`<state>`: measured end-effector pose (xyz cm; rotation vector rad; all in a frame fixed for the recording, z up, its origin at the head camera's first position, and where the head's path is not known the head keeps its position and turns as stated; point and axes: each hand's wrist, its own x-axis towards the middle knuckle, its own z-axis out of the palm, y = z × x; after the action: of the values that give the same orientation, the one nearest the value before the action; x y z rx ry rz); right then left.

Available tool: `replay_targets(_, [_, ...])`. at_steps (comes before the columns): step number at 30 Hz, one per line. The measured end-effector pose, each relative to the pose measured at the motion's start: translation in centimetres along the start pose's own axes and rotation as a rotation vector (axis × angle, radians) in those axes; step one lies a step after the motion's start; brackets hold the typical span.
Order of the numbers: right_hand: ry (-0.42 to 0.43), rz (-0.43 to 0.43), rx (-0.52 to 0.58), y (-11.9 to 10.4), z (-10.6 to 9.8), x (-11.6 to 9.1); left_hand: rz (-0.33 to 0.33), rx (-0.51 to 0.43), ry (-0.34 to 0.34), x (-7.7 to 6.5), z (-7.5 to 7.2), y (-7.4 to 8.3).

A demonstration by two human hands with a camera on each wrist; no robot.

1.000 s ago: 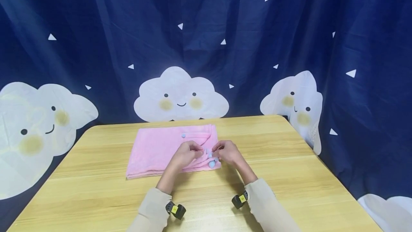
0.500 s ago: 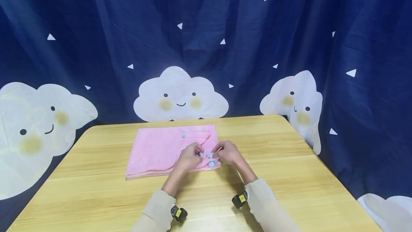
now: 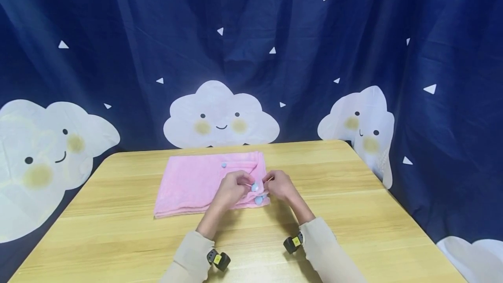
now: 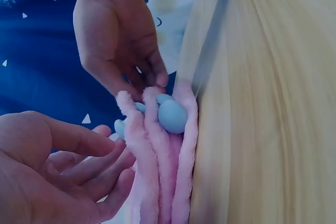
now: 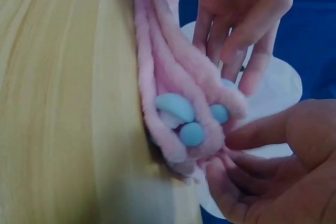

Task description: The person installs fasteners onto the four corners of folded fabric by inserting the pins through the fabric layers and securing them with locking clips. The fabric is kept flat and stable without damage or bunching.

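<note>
A fluffy pink cloth lies folded on the table, its layers bunched at the near right corner. Rounded blue buttons sit along these layers; one pale blue button faces up between the hands. The left hand has its thumb and fingers beside that button, fingertips close against it in the left wrist view. From the other side, the right hand pinches the cloth's edge between thumb and forefinger. Its fingertips are partly hidden behind the cloth layers in the left wrist view.
The wooden table extends around the cloth on all sides. Another blue button lies on the cloth's far part. Behind the table hangs a dark blue curtain printed with clouds. Black wrist cameras sit near the sleeves.
The left hand has shifted slightly right and its fingers have moved about the button. That button now shows more plainly between the hands. The right hand stays nearly in place.
</note>
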<state>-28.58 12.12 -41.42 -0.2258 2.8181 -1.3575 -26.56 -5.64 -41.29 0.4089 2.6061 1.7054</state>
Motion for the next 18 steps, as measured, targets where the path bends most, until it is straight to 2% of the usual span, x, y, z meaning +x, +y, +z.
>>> replay_targets(5, [0.070, -0.039, 0.063, -0.7, -0.3, -0.3, -0.022, -0.026, -0.002, 0.0, 0.2, 0.5])
replay_targets(8, [0.013, -0.073, 0.098, -0.9, -0.4, -0.4, -0.039, -0.036, 0.003, -0.1, 0.2, 0.5])
replay_targets(12, [-0.081, -0.091, 0.062, -0.8, -0.3, -0.4, -0.065, -0.053, -0.024, -0.1, 0.0, 0.4])
replay_targets(14, [-0.098, -0.090, 0.031, -0.7, -0.3, -0.3, -0.079, -0.060, -0.034, 0.0, -0.2, 0.2])
replay_targets(16, [-0.106, -0.085, 0.019, -0.6, -0.3, -0.3, -0.084, -0.049, -0.007, 0.0, -0.5, 0.0])
replay_targets(18, [-0.106, -0.078, 0.019, -0.7, -0.3, -0.3, -0.082, 0.002, 0.069, 0.2, -0.9, -0.4])
